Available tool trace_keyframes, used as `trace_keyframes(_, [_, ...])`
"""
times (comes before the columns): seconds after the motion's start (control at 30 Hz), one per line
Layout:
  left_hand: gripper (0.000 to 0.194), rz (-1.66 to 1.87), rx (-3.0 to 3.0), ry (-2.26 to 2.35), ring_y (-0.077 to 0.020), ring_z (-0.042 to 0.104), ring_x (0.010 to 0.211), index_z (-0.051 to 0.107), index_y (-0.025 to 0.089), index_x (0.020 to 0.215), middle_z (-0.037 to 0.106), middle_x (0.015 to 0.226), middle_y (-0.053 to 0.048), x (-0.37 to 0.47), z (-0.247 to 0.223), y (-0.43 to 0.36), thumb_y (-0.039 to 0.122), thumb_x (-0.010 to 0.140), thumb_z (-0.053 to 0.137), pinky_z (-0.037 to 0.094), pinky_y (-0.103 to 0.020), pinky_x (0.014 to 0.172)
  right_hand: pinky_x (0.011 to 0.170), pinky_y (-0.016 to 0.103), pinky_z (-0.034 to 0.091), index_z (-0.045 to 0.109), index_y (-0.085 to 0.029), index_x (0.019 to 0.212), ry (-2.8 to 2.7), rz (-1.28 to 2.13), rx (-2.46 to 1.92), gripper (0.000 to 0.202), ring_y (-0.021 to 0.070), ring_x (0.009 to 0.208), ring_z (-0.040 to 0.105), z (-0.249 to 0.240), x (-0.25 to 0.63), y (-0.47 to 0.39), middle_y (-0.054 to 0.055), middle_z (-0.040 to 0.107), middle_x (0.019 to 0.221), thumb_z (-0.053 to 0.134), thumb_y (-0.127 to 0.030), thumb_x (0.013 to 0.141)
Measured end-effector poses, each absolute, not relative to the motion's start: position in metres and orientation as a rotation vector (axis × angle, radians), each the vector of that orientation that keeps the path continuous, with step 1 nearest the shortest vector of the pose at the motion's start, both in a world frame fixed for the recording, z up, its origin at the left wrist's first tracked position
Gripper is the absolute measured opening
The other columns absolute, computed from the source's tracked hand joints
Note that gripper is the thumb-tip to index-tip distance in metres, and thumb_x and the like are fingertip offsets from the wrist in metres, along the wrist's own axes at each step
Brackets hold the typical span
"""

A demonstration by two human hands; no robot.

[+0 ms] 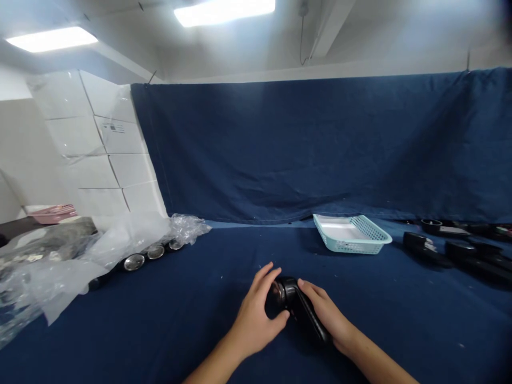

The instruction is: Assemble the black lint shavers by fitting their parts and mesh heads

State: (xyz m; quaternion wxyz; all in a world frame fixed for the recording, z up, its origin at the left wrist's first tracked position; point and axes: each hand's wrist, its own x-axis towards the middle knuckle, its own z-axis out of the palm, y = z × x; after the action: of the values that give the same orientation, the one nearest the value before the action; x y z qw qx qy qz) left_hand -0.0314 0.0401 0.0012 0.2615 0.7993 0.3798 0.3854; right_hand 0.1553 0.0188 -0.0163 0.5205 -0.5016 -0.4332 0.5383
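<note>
A glossy black device [304, 312] with a round head and a long handle is held just above the blue cloth, near the bottom centre. My left hand [258, 314] curves around its round head, fingers above and thumb below. Along the handle's right side lies my right hand [326, 314], closed on it, with the fingertips near the neck of the device. The handle slants down to the right. The underside of the device and some of my right fingers are hidden.
A light blue basket [354, 245] with white sheets stands at the back right. Black devices [426, 249] lie at the far right. Round black-rimmed parts [134, 262] and clear plastic wrap [64, 282] are on the left. White boxes [100, 144] and a blue curtain [260, 149] rise behind.
</note>
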Motion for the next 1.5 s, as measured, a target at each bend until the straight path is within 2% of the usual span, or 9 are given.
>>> trace_keyframes(0.1, [0.065,1.100,2.141,1.057,-0.0273,0.041,0.130,0.040,0.029,0.138,0.032,0.150,-0.007,-0.029,-0.002,0.038,0.028,0.078,0.067,0.046,-0.038,0.097,0.094,0.034,0.042,0.070,-0.018,0.107,-1.046,1.250,-1.235,0.050,0.0268,0.107,0.061,-0.016,0.155,0.019,0.005,0.073,0.105,0.058,-0.059,0.080])
trace_keyframes(0.3, [0.035,1.110,1.947,1.202,-0.0190,0.063,0.080,0.053,0.023,0.119,0.058,0.118,-0.009,-0.027,-0.008,0.047,0.038,0.088,0.055,0.054,-0.032,0.066,0.092,0.034,0.044,0.069,-0.019,0.110,-1.028,1.275,-1.255,0.051,0.0272,0.103,0.063,-0.016,0.155,0.018,0.005,0.072,0.109,0.060,-0.059,0.078])
trace_keyframes(0.5, [0.048,1.166,2.254,1.029,-0.0250,0.048,0.122,0.052,0.027,0.121,0.046,0.135,-0.007,-0.028,-0.002,0.037,0.015,0.076,0.063,0.043,-0.040,0.101,0.096,0.034,0.041,0.072,-0.019,0.103,-1.064,1.252,-1.223,0.049,0.0274,0.107,0.061,-0.016,0.155,0.019,0.005,0.073,0.104,0.059,-0.059,0.079])
trace_keyframes(0.63, [0.045,1.193,2.281,1.118,-0.0266,0.040,0.129,0.049,0.027,0.126,0.043,0.139,-0.007,-0.027,-0.001,0.033,0.028,0.083,0.061,0.033,-0.046,0.109,0.094,0.033,0.042,0.071,-0.019,0.106,-1.001,1.253,-1.275,0.051,0.0270,0.107,0.061,-0.015,0.155,0.017,0.004,0.073,0.106,0.062,-0.060,0.076])
trace_keyframes(0.77, [0.038,1.164,1.924,1.257,-0.0222,0.064,0.093,0.052,0.023,0.120,0.055,0.125,-0.010,-0.024,-0.006,0.043,0.042,0.088,0.054,0.052,-0.041,0.087,0.087,0.032,0.045,0.070,-0.018,0.105,-1.042,1.273,-1.238,0.050,0.0250,0.096,0.064,-0.015,0.155,0.017,0.004,0.074,0.096,0.059,-0.059,0.079])
trace_keyframes(0.87, [0.045,1.052,1.553,1.242,-0.0146,0.063,0.059,0.052,0.019,0.113,0.059,0.113,-0.011,-0.022,-0.006,0.048,0.051,0.083,0.057,0.055,-0.032,0.055,0.077,0.031,0.046,0.070,-0.017,0.105,-1.112,1.289,-1.189,0.050,0.0226,0.082,0.064,-0.017,0.155,0.018,0.003,0.073,0.084,0.054,-0.060,0.082])
trace_keyframes(0.97, [0.048,0.990,1.293,1.161,-0.0120,0.062,0.057,0.050,0.019,0.112,0.055,0.119,-0.013,-0.022,-0.004,0.048,0.052,0.078,0.062,0.052,-0.027,0.046,0.076,0.031,0.046,0.070,-0.017,0.105,-1.141,1.263,-1.195,0.051,0.0224,0.081,0.064,-0.018,0.155,0.019,0.004,0.072,0.084,0.054,-0.060,0.082])
trace_keyframes(1.23, [0.066,1.122,1.812,1.067,-0.0254,0.057,0.109,0.054,0.025,0.118,0.055,0.126,-0.008,-0.025,-0.002,0.040,0.013,0.058,0.076,0.050,-0.037,0.088,0.094,0.033,0.041,0.071,-0.019,0.104,-1.078,1.217,-1.239,0.049,0.0260,0.103,0.061,-0.016,0.156,0.019,0.004,0.073,0.101,0.058,-0.059,0.079])
trace_keyframes(1.5, [0.045,1.081,1.679,1.265,-0.0212,0.064,0.078,0.054,0.018,0.118,0.066,0.102,-0.009,-0.024,-0.010,0.050,0.047,0.084,0.057,0.051,-0.033,0.070,0.080,0.032,0.047,0.069,-0.019,0.107,-1.051,1.323,-1.211,0.052,0.0248,0.088,0.066,-0.015,0.155,0.017,0.004,0.074,0.087,0.058,-0.061,0.079])
